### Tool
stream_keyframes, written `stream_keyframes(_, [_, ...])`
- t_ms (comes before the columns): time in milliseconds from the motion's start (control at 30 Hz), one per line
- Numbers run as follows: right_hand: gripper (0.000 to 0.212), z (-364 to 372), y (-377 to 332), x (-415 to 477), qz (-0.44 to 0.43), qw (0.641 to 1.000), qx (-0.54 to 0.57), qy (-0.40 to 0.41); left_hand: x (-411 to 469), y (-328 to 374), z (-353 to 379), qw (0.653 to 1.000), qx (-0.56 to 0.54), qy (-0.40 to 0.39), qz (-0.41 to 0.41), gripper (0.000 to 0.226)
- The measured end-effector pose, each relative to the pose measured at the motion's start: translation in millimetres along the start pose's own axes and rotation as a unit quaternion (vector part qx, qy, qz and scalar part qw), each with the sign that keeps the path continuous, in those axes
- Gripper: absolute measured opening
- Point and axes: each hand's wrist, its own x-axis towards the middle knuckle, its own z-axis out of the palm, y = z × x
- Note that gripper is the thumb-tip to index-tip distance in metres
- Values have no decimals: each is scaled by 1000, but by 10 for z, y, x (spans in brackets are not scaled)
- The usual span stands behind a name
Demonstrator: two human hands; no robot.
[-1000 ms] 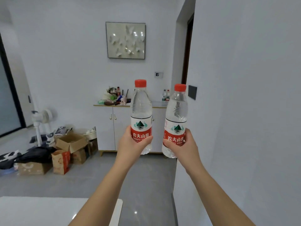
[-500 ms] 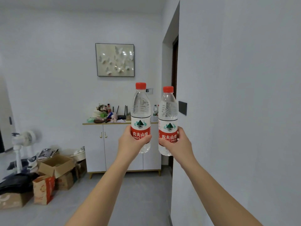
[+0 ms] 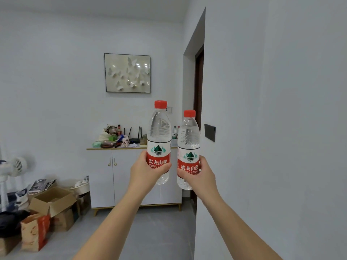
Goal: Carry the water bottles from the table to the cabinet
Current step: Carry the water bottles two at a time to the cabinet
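Observation:
My left hand (image 3: 145, 170) grips a clear water bottle (image 3: 159, 132) with a red cap and red label, held upright in front of me. My right hand (image 3: 200, 174) grips a second, matching water bottle (image 3: 188, 136), upright and slightly lower, just to the right of the first. Both are raised at arm's length. Behind them, against the far wall, stands the white cabinet (image 3: 124, 177) with two doors; its top is cluttered on the left, and small bottles (image 3: 174, 132) stand at its right end, partly hidden by the bottles I hold.
A white wall corner (image 3: 204, 91) with a dark switch plate (image 3: 209, 132) juts in close on my right. Cardboard boxes (image 3: 52, 201) and a paper bag (image 3: 34, 231) crowd the floor at left, by a white fan (image 3: 16, 167). Grey floor leads to the cabinet.
The table edge has dropped out of view, and the cabinet looms larger and nearer. Both bottles stay gripped and upright, now closer together, the right one slightly lower.

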Motion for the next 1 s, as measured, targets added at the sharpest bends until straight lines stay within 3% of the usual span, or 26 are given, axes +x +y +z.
stream_keyframes(233, [69,61,169,392,14,1000,3,24,375,-137,94,1000,-10,-2,1,65])
stream_keyframes(1000, [69,394,1417,2753,-3,998,36,46,2359,-1108,1315,998,-23,49,-36,57])
